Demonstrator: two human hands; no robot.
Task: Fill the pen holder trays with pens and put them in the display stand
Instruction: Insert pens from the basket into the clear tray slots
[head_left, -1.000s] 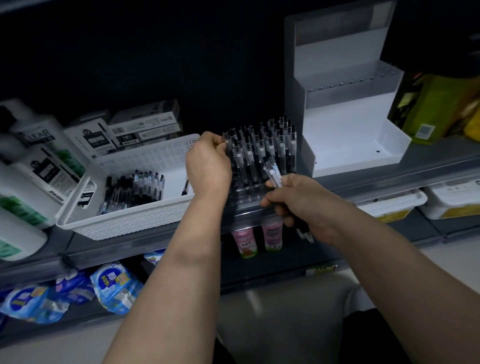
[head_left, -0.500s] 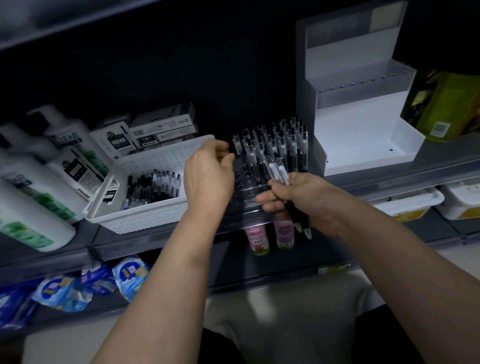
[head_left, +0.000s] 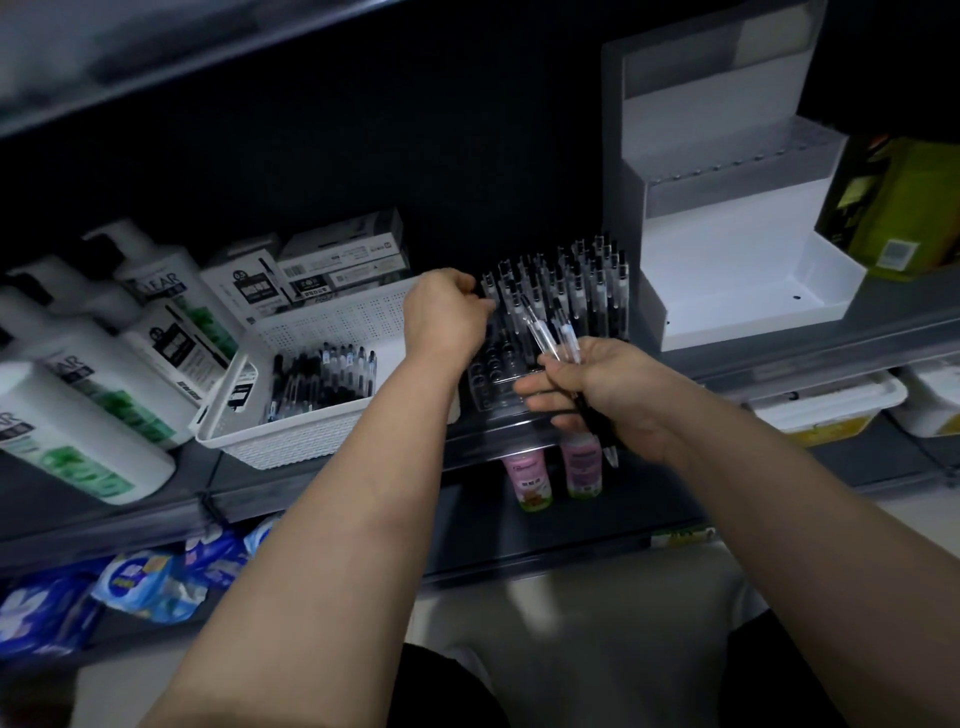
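A clear pen holder tray (head_left: 498, 374) stands on the dark shelf, its back rows filled with upright pens (head_left: 576, 280) and its front holes bare. My left hand (head_left: 447, 317) is at the tray's left back corner, its fingers curled at a pen there. My right hand (head_left: 602, 389) grips a small bunch of pens (head_left: 550, 332) just in front of the tray, their caps pointing up and left. The white stepped display stand (head_left: 737, 249) sits to the right with nothing in it.
A white perforated basket (head_left: 311, 436) with several loose pens lies left of the tray. Pen boxes (head_left: 332, 265) and white pump bottles (head_left: 104, 364) stand further left. A yellow-green package (head_left: 893, 208) is right of the stand. Bottles and packets fill the lower shelf.
My left hand has moved up and right to the tray's back left corner. The right hand still holds its bunch of pens, tilted more to the left. The camera has shifted.
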